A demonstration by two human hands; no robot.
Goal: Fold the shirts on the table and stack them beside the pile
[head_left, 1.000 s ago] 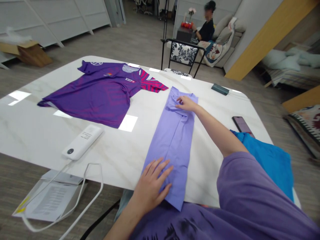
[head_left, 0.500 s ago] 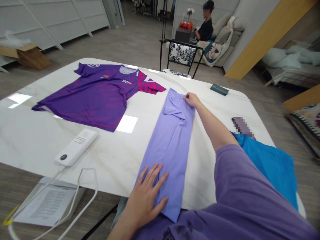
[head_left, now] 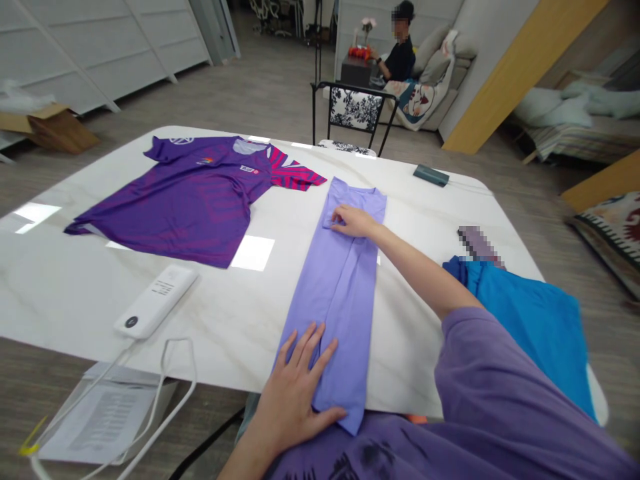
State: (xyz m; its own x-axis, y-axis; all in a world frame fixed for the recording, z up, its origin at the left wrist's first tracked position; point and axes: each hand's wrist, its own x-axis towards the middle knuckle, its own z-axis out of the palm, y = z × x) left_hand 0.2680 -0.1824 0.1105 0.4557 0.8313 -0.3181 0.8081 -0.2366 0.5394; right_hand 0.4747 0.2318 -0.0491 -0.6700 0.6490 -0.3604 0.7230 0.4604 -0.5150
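A lavender T-shirt (head_left: 330,287) lies folded into a long narrow strip on the white table, its far end at the collar and its near end at the table's front edge. My left hand (head_left: 300,390) rests flat on the near end, fingers spread and pressing the cloth. Toward the far end, my right hand (head_left: 353,221) is on the folded sleeve, its fingers curled and gathered at the cloth. To the left, a purple T-shirt (head_left: 185,200) with pink-striped sleeve is spread out flat.
A white power bank (head_left: 157,301) with a cable lies at the front left. Blue folded cloth (head_left: 530,320), a phone (head_left: 477,245) and a dark green case (head_left: 431,175) are on the right. Behind the table stand a chair (head_left: 355,110) and a seated person (head_left: 403,57).
My right hand has left the collar edge and moved left and nearer, onto the folded sleeve. The left hand stays flat on the near end. The view has shifted slightly.
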